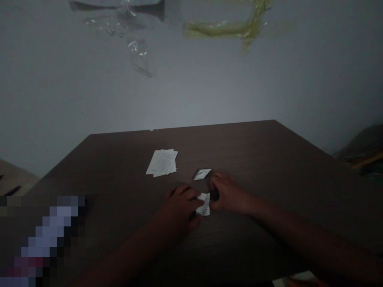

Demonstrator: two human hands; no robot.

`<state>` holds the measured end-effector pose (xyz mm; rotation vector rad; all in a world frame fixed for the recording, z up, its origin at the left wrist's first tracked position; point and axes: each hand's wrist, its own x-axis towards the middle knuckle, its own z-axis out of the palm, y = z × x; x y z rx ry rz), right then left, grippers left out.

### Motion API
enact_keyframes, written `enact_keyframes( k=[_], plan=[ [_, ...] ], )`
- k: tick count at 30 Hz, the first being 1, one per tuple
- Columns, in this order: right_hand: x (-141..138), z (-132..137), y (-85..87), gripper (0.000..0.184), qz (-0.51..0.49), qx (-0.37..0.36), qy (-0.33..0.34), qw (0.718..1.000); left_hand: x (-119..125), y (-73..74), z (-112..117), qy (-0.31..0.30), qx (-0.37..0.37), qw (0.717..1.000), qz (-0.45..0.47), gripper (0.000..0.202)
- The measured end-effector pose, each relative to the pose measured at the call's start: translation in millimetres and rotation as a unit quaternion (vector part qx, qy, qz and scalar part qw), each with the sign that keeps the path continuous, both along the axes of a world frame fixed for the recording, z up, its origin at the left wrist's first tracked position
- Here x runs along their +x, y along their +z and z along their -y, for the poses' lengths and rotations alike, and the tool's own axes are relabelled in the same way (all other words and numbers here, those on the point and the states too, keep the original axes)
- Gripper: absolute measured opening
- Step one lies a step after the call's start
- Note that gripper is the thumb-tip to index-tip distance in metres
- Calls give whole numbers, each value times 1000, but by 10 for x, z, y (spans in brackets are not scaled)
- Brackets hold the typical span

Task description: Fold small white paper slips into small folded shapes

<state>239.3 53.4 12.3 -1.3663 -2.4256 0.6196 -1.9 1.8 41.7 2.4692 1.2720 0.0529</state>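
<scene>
My left hand [179, 207] and right hand [227, 193] are close together on the near side of the stack of printed paper sheets [161, 162], with a folded slip of white paper [204, 205] caught between them. The fingers [187, 191] of my left hand are curled over the slip's left side, pressing it down, and those of my right hand are bunched narrowly against its right edge; I can't make out my thumbs or exactly how firm the pinch is. The slip sits nearer me than the stack and a little to its right. Farther right of the stack, just beyond my right fingertips, a small folded paper piece [202, 174] lies flat and apart, untouched by either hand. The stack itself looks loosely squared, its sheets slightly fanned, and neither hand is on it. So far, one piece is folded small and set aside, a second is in my fingers, and the sheets in the stack lie unfolded. Everything rests on a dark wood-grain table [254, 151]. Beyond the stack, past the table's far edge, is a grey wall [191, 95], with clear plastic scraps [138, 57] and a yellow-green strip [227, 30] showing high up.
</scene>
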Motion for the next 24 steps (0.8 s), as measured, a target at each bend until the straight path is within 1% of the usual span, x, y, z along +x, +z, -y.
enact_keyframes(
  k=[2,5,9,12,15,18,21,24],
  plan=[
    [38,-13,20,43,-2,-13,14,1000,-9,-27,-1,4,7,1000,8,40],
    [98,29,69,44,-4,-30,39,999,-23,-79,5,8,36,999,28,36],
    [142,85,113,40,-19,-31,74,997,-33,-136,7,-4,59,998,35,27],
    [131,108,95,39,-28,-27,88,995,-30,-137,14,-14,60,998,29,25],
    [88,133,52,41,-25,-25,76,996,-15,-121,29,-12,60,998,19,26],
    [40,122,16,41,-23,-25,39,999,7,-130,35,-9,60,998,1,25],
    [8,30,-12,38,-13,-16,2,1000,14,-162,21,-10,63,998,-3,23],
    [3,-76,-33,36,-4,-3,-17,1000,-10,-169,4,-10,64,998,4,24]
  ],
)
